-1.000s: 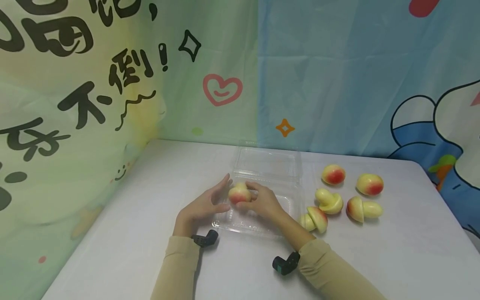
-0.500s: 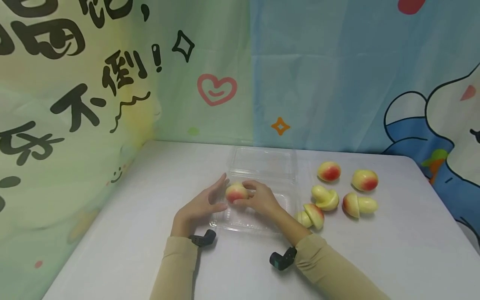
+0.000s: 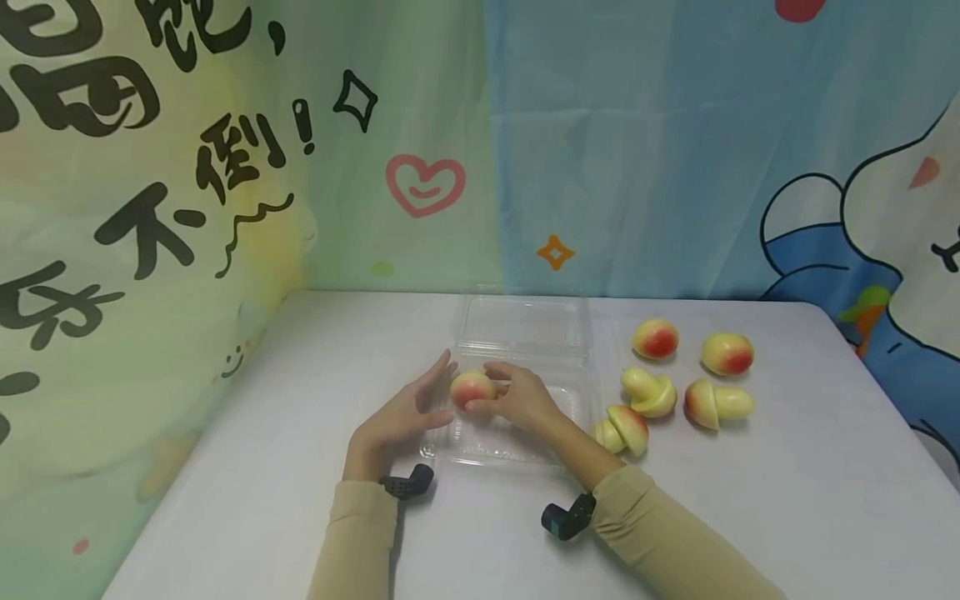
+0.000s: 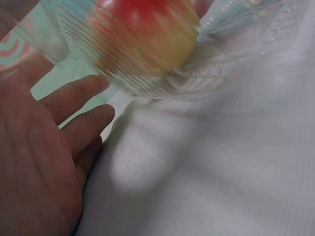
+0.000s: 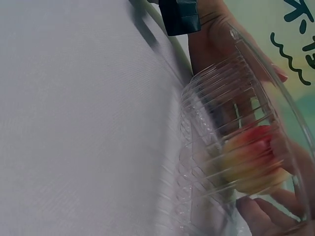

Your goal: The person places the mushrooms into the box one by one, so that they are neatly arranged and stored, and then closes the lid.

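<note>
My right hand (image 3: 531, 406) pinches a mushroom-shaped piece (image 3: 470, 387) with a red-and-yellow cap between thumb and fingers. It is inside the front half of a clear plastic clamshell box (image 3: 480, 450), near the left side. In the left wrist view the red-and-yellow cap (image 4: 147, 29) shows through the ribbed wall. My left hand (image 3: 401, 414) is beside the box's left wall, thumb and fingers spread apart; whether it touches the wall I cannot tell. The right wrist view also shows the cap (image 5: 256, 157) through the plastic, with fingers close around it.
Right of the box lie several similar pieces, among them a mushroom-shaped one (image 3: 627, 428) close to its side and another (image 3: 716, 404) farther right. Two rounded ones (image 3: 656, 339) lie behind. The transparent lid (image 3: 523, 325) is folded back toward the printed curtain (image 3: 637, 167).
The camera view has shifted slightly. In the earliest frame a pale knob shows atop the held piece; now its rounded cap shows instead. Both hands stay in nearly the same place.
</note>
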Motion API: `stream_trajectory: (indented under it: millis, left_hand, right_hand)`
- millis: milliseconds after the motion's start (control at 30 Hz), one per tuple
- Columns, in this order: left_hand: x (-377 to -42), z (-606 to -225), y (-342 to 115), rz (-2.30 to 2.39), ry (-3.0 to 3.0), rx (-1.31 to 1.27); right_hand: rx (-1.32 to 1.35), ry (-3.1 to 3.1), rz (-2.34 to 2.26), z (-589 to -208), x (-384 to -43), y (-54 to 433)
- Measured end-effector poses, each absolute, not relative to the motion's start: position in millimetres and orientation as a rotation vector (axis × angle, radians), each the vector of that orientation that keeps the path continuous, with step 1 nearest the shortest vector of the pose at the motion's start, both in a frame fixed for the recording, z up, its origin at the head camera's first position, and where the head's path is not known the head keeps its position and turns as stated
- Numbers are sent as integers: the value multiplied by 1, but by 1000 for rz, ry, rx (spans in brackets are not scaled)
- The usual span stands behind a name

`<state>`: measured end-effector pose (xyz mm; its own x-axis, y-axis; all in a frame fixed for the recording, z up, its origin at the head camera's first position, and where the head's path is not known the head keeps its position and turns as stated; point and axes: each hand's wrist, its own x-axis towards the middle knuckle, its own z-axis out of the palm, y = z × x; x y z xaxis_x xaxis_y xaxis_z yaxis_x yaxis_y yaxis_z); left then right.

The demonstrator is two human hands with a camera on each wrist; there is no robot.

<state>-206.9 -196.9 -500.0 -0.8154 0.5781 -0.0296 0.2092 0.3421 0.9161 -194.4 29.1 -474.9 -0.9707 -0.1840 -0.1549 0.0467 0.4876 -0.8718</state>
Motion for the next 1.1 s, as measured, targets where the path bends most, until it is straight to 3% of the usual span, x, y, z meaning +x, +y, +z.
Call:
stream_trajectory:
  millis: [567, 933, 1100]
  left_hand:
    - [-206, -498, -196, 1534, 2175, 699]
    - [-207, -498, -199, 1508, 2204, 717]
    - [-205, -497, -198, 1558, 2150, 682]
  right_hand:
    - [-189, 2475, -1632, -445, -181, 53]
    - [-392, 2628, -1642, -422, -157, 134]
    - [-211, 2831, -1510, -423, -145, 166]
